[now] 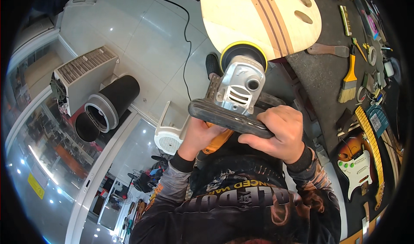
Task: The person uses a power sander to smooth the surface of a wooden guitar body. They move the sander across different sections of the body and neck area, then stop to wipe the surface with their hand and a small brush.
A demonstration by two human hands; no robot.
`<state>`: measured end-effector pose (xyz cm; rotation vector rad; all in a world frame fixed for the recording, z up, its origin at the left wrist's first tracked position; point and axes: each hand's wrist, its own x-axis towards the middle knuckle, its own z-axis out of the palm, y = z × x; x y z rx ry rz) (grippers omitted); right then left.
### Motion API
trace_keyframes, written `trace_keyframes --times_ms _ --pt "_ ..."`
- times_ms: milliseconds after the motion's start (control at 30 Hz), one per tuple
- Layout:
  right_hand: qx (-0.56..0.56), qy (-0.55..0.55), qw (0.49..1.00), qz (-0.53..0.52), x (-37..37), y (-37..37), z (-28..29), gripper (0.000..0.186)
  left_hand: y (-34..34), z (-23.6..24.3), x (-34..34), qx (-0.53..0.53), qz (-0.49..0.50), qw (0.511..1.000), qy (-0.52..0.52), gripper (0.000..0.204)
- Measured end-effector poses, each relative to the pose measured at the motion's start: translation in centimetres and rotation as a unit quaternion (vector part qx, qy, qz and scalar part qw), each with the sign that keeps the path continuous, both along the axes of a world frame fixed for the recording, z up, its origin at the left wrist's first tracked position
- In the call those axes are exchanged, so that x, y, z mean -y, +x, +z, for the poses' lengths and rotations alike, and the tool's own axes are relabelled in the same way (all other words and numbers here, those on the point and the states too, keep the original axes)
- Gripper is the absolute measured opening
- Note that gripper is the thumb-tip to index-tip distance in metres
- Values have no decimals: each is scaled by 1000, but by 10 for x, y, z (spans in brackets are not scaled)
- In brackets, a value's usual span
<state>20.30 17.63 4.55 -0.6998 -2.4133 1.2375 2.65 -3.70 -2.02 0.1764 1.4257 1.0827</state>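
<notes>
Head view, right hand [280,132] fingers clamped on polisher [239,86] loop handle; left hand [199,136] gripping its orange body; pad against guitar body [263,15]; brush [348,82] on bench [321,75]

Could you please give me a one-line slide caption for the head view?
Both hands, left and right, hold a polisher against an unfinished wooden guitar body.

A polishing machine [239,86] is held in front of the chest, its pad set against the near edge of a wooden guitar body [258,17]. To the right a brush [348,82] and an electric guitar [360,166] (nearer) are laid on the bench [321,78].
</notes>
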Motion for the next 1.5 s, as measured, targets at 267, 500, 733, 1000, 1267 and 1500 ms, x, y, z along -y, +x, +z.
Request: trace_keyframes --times_ms 267,500,733,1000,1267,1500 --pt "-1 7 1000 -2 -1 -38 -3 54 -31 -5 5 22 33 999 -14 56" --pt "22 -12 1000 5 0 -23 9 54 -27 11 -15 37 10 999 22 65" --pt "18 -5 1000 15 -9 -44 4 55 -38 0 -14 -5 6 1000 13 53" --pt "29 -9 999 10 -5 -26 10 55 -33 14 -22 -18 -61 998 12 101" --pt "23 -8 1000 18 -12 -48 5 56 -44 0 -9 4 -14 1000 -3 56" --pt "41 -16 999 -1 -3 -23 11 56 -37 14 -21 19 -66 997 38 64"
